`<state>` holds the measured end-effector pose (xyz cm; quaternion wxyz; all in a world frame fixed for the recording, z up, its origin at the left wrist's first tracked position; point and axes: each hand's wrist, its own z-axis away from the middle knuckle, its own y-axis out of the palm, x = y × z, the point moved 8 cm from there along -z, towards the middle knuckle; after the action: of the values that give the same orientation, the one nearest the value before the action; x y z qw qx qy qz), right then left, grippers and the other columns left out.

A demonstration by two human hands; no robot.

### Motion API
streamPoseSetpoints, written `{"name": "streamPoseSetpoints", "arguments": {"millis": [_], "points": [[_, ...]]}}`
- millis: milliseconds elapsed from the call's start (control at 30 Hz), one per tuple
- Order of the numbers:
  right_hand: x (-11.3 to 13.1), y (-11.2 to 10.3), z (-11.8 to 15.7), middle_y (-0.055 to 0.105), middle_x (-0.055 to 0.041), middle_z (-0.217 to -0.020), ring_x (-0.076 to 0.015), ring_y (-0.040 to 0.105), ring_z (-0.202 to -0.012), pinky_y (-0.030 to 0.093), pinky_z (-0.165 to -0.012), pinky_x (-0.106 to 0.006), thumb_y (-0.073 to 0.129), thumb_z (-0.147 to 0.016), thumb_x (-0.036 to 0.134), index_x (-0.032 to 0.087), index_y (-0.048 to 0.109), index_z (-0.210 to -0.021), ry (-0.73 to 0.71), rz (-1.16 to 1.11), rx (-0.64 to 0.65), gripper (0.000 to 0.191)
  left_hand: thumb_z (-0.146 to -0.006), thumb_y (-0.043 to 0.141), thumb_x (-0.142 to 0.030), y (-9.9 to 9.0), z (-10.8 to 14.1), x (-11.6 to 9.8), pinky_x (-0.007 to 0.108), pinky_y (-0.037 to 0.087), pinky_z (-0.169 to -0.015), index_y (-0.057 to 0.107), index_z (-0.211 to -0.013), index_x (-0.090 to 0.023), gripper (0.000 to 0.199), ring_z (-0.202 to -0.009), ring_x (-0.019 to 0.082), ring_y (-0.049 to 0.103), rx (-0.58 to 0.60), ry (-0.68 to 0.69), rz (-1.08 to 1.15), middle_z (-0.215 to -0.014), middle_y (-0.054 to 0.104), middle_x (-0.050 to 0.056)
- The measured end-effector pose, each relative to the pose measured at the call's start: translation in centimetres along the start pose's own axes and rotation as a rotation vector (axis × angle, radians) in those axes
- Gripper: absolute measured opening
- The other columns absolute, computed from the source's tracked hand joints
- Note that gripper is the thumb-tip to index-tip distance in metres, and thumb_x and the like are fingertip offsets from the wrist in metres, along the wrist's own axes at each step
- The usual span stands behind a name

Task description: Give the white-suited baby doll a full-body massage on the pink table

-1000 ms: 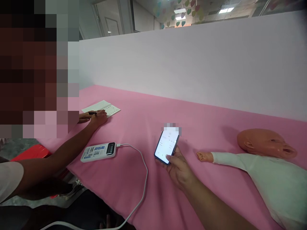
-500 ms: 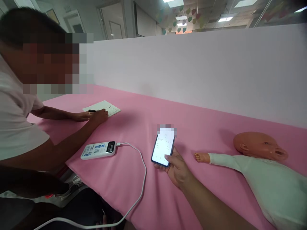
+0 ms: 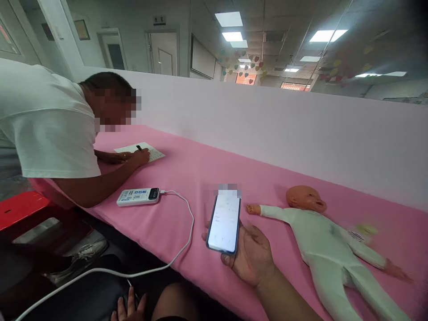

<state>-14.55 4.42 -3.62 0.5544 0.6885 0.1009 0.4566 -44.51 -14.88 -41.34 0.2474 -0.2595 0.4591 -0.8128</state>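
My right hand (image 3: 256,249) holds a smartphone (image 3: 224,222) with its lit white screen facing up toward me. The fingers wrap round its back and lower edge, and the thumb rests beside the case, off the screen. Down at the bottom edge, my left hand (image 3: 130,307) lies near my lap with its fingers spread and nothing in them; only part of it shows. On the pink-covered table (image 3: 187,165), left of the phone, lies a white power bank (image 3: 138,196). A white cable (image 3: 191,232) plugs into it and loops down to the lower left.
A baby doll (image 3: 321,236) in a pale green suit lies on its back at the right. On the left a person in a white shirt (image 3: 56,116) leans over a sheet of paper (image 3: 157,154), pen in hand. A red stool (image 3: 26,207) stands beside the table; a white partition (image 3: 267,120) runs behind.
My right thumb has moved off the screen to the phone's side. More of the doll and of my left hand shows as the view shifts. The person has leaned further over the paper.
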Motion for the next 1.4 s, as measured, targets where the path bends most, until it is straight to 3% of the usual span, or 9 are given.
{"name": "streamPoseSetpoints", "arguments": {"millis": [100, 200, 467, 600, 833, 967, 1067, 1167, 1400], "points": [[-2.3, 0.6, 3.7, 0.065, -0.0186, -0.138, -0.0372, 0.066, -0.124, 0.063, -0.068, -0.036, 0.069, -0.088, 0.052, 0.023, 0.047, -0.146, 0.06, 0.036, 0.046, 0.069, -0.083, 0.064, -0.049, -0.7, 0.8, -0.5, 0.058, 0.015, -0.125, 0.05, -0.156, -0.039, 0.075, -0.159, 0.043, 0.014, 0.02, 0.004, 0.034, -0.174, 0.019, 0.003], [-4.0, 0.2, 6.2, 0.07, -0.0149, -0.13, -0.0339, 0.071, -0.116, 0.064, -0.078, -0.04, 0.08, -0.078, 0.029, 0.022, 0.05, -0.141, 0.042, 0.151, -0.008, 0.07, -0.085, 0.062, -0.056, -1.4, 1.7, -0.7, 0.059, 0.009, -0.125, 0.05, -0.157, -0.032, 0.077, -0.159, 0.046, 0.007, -0.044, 0.021, 0.078, -0.176, 0.013, 0.007], [-5.5, -0.4, 9.4, 0.074, -0.0065, -0.114, -0.0274, 0.073, -0.107, 0.063, -0.071, -0.03, 0.086, -0.064, 0.01, 0.025, 0.05, -0.135, -0.064, 0.452, -0.27, 0.081, -0.08, 0.065, -0.061, 0.5, 2.0, -0.7, 0.059, 0.0, -0.124, 0.053, -0.155, -0.03, 0.082, -0.159, 0.049, -0.004, -0.026, 0.128, 0.117, -0.177, 0.005, 0.013], [-5.6, -0.3, 10.2, 0.07, -0.008, -0.123, -0.0296, 0.073, -0.111, 0.064, -0.068, -0.031, 0.083, -0.071, 0.014, 0.028, 0.043, -0.141, -0.089, 0.495, -0.246, 0.082, -0.088, 0.061, -0.054, 0.9, 2.9, -0.5, 0.058, 0.005, -0.124, 0.046, -0.159, -0.034, 0.076, -0.159, 0.048, -0.003, 0.008, 0.169, 0.106, -0.177, 0.002, 0.012], [-4.5, 2.9, 11.6, 0.069, -0.0126, -0.13, -0.0318, 0.071, -0.112, 0.063, -0.06, -0.027, 0.083, -0.081, 0.037, 0.029, 0.046, -0.145, -0.154, 0.241, 0.091, 0.074, -0.093, 0.056, -0.04, 1.2, 4.2, 0.1, 0.06, 0.013, -0.122, 0.04, -0.161, -0.037, 0.07, -0.159, 0.047, 0.003, -0.03, 0.216, 0.097, -0.176, 0.009, 0.01], [-5.4, 3.8, 11.4, 0.063, -0.022, -0.139, -0.034, 0.069, -0.113, 0.06, -0.051, -0.026, 0.054, -0.093, 0.073, 0.017, 0.058, -0.138, -0.021, 0.057, 0.157, 0.072, -0.095, 0.054, -0.034, 1.1, 4.8, 0.3, 0.059, 0.017, -0.123, 0.042, -0.159, -0.039, 0.066, -0.159, 0.044, 0.008, -0.043, 0.221, 0.079, -0.176, 0.012, 0.009], [-7.3, 3.6, 11.2, 0.063, -0.0218, -0.139, -0.0344, 0.067, -0.116, 0.066, -0.068, -0.041, 0.039, -0.092, 0.087, 0.014, 0.061, -0.135, 0.155, 0.0, 0.146, 0.088, -0.095, 0.054, -0.031, 0.8, 5.1, 0.3, 0.059, 0.018, -0.123, 0.042, -0.159, -0.039, 0.066, -0.159, 0.044, 0.008, -0.046, 0.222, 0.086, -0.176, 0.013, 0.01], [-9.2, 3.1, 11.3, 0.065, -0.02, -0.134, -0.0351, 0.064, -0.121, 0.065, -0.078, -0.049, 0.034, -0.092, 0.088, 0.013, 0.063, -0.133, 0.275, -0.034, 0.126, 0.091, -0.096, 0.055, -0.029, 0.7, 5.5, 0.3, 0.06, 0.018, -0.123, 0.043, -0.159, -0.038, 0.065, -0.159, 0.045, 0.008, -0.056, 0.229, 0.129, -0.175, 0.012, 0.011], [-12.5, 1.8, 11.5, 0.069, -0.0186, -0.129, -0.0304, 0.07, -0.11, 0.065, -0.072, -0.044, 0.034, -0.101, 0.075, 0.01, 0.066, -0.132, 0.387, -0.112, 0.062, 0.078, -0.094, 0.055, -0.024, 0.7, 8.3, 0.1, 0.06, 0.018, -0.124, 0.045, -0.16, -0.03, 0.067, -0.159, 0.046, 0.009, -0.064, 0.255, 0.245, -0.175, 0.015, 0.014]]}}
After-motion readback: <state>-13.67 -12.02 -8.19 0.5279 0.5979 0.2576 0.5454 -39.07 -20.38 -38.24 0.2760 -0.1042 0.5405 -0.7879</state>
